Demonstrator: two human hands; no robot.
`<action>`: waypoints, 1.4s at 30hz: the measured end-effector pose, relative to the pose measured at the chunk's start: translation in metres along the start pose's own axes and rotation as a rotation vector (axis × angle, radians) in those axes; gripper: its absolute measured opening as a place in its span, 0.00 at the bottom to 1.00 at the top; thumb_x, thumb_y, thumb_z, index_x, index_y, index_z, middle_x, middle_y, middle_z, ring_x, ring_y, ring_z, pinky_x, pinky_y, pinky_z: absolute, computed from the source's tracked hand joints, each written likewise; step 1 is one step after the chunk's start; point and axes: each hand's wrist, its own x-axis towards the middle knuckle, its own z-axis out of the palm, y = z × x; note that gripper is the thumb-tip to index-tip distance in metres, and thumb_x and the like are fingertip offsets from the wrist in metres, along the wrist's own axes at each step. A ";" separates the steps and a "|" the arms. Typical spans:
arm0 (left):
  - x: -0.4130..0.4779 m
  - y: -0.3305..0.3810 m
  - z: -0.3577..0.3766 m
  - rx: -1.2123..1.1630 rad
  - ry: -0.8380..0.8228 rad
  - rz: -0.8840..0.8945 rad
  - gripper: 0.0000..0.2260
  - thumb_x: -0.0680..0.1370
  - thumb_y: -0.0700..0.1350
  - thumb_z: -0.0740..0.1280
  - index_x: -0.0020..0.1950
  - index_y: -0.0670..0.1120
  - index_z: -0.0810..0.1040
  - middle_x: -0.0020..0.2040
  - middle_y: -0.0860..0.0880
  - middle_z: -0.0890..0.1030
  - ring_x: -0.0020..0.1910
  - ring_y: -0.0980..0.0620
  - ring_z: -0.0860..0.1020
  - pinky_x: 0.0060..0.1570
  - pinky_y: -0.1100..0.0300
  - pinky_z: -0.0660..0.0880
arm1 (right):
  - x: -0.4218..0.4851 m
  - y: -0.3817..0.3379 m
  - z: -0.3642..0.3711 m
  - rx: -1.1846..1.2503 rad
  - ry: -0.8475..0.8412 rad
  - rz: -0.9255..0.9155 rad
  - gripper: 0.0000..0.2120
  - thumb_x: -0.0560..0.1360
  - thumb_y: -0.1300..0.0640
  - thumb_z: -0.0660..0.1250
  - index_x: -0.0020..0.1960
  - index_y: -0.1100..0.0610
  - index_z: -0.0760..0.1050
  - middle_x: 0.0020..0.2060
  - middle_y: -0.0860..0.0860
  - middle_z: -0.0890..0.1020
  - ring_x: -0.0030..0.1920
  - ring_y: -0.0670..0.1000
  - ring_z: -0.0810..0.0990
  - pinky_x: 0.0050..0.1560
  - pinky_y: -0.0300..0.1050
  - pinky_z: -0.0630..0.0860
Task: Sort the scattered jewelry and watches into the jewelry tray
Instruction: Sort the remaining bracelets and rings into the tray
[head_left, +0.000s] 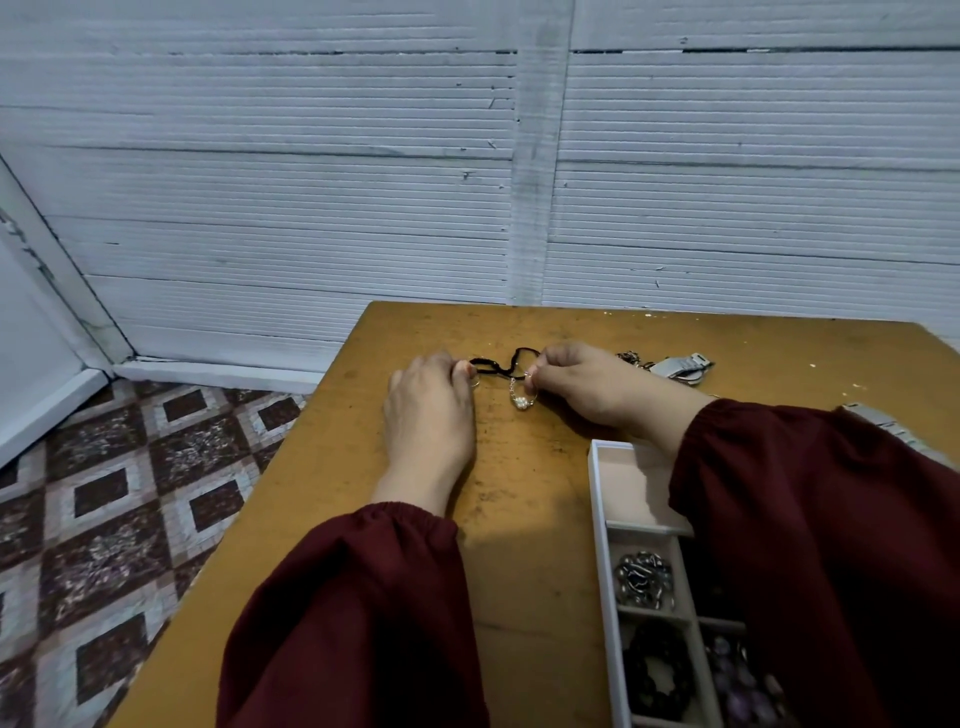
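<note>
A necklace (511, 364) of black cord is held just above the centre of the frame, over the far part of the wooden table (519, 519). One end is pinched by the curled fingertips of the left hand (431, 400) and the other end by those of the right hand (587, 384), so both hands are clamped on the cord. The hands are set apart, with the cord looping slackly between them. A pale, bead-like pendant (521, 401) on a short chain hangs from the cord beside the right fingertips, down to or just over the tabletop; contact cannot be told. Both arms are covered by dark red sleeves (363, 613).

The jewelry tray (597, 493) is seen at the lower right of the frame, partly covered by the right sleeve. In its compartments a silver and dark chain piece (644, 579), a black bead bracelet (657, 670) and purple beads (743, 686) are seen.

To the right of the right hand, a metal watch (680, 366) lies on the table, and a further metal band (883, 423) is seen near the right edge. A patterned tile floor (104, 519) fills the lower left, and a white ribbed wall (311, 182) the top.
</note>
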 end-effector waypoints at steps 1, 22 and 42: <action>-0.001 0.000 0.001 -0.012 0.008 -0.003 0.13 0.82 0.48 0.56 0.49 0.43 0.78 0.49 0.45 0.79 0.50 0.46 0.71 0.48 0.56 0.64 | -0.002 0.000 0.000 0.007 0.006 0.006 0.07 0.79 0.57 0.61 0.45 0.55 0.76 0.42 0.54 0.78 0.42 0.51 0.73 0.45 0.44 0.67; -0.082 0.033 -0.030 -0.266 0.046 0.007 0.06 0.76 0.44 0.65 0.42 0.46 0.82 0.40 0.50 0.82 0.43 0.48 0.78 0.47 0.46 0.77 | -0.114 -0.008 -0.022 0.083 0.485 -0.106 0.08 0.79 0.57 0.61 0.46 0.59 0.76 0.37 0.49 0.77 0.36 0.46 0.73 0.34 0.36 0.66; -0.215 0.078 -0.050 -0.412 0.161 0.144 0.05 0.75 0.39 0.68 0.45 0.47 0.82 0.40 0.57 0.78 0.43 0.49 0.77 0.43 0.49 0.77 | -0.286 0.009 0.007 0.130 0.556 -0.039 0.06 0.77 0.57 0.64 0.41 0.53 0.75 0.30 0.48 0.79 0.31 0.46 0.80 0.38 0.48 0.78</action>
